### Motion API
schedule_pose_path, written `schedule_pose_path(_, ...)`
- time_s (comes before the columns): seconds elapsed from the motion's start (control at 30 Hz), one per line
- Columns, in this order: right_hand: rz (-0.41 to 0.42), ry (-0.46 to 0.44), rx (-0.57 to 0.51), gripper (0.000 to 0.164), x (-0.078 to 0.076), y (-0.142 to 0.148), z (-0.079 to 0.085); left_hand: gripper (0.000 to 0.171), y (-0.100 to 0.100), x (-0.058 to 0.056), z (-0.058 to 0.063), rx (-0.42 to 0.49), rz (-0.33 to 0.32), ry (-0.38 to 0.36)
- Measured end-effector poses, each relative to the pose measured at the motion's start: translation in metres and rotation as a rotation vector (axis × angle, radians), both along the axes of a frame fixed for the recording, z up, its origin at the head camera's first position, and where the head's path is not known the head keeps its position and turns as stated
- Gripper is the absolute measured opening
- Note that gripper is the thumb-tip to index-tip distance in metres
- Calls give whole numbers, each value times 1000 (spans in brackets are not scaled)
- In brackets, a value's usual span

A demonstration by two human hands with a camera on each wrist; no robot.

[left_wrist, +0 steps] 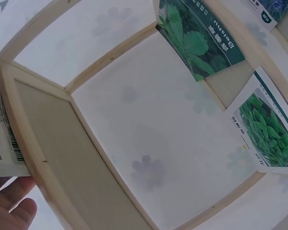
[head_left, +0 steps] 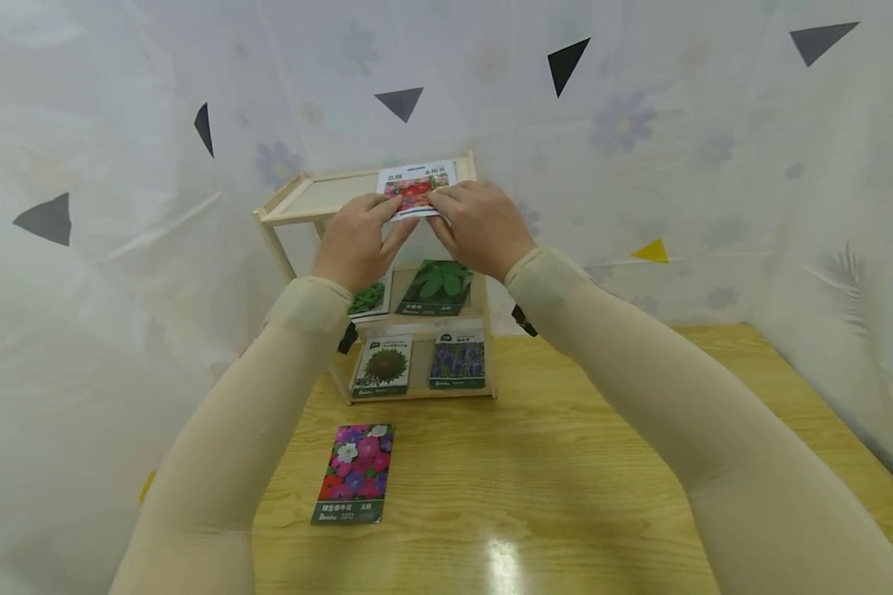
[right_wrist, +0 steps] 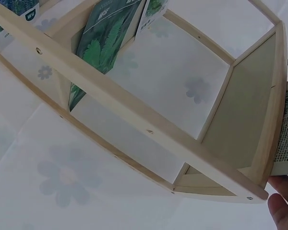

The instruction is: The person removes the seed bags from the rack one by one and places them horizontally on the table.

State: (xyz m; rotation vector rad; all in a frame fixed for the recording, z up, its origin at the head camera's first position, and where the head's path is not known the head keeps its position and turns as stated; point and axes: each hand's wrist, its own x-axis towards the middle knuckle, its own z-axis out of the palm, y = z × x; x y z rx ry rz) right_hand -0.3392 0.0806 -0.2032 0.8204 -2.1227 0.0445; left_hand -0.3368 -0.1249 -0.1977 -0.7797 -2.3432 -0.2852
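A white seed packet with red and pink flowers lies over the front edge of the wooden rack's top shelf. My left hand pinches its lower left corner, thumb on the picture side. At the lower right corner my right hand pinches it the same way. Both wrist views look from below the shelf. There, the packet's printed back juts past the wooden edge, beside the left fingertips. The right fingertips touch the packet's lower edge in the other wrist view.
The middle shelf holds a green-leaf packet and a white-bordered leafy packet. On the bottom shelf stand a brown-flower packet and a purple-flower packet. A petunia packet lies on the wooden table in front.
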Motion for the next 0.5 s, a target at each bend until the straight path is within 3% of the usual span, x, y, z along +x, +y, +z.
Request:
schedule_pose_path(0.3,63,7,-35,31,8,3,-4,54,-1,8,-6,48,-68,58)
schedule_pose_path(0.5,94,10,-54,29,14,5,-5,53,-2,16,-7,60,-69,32)
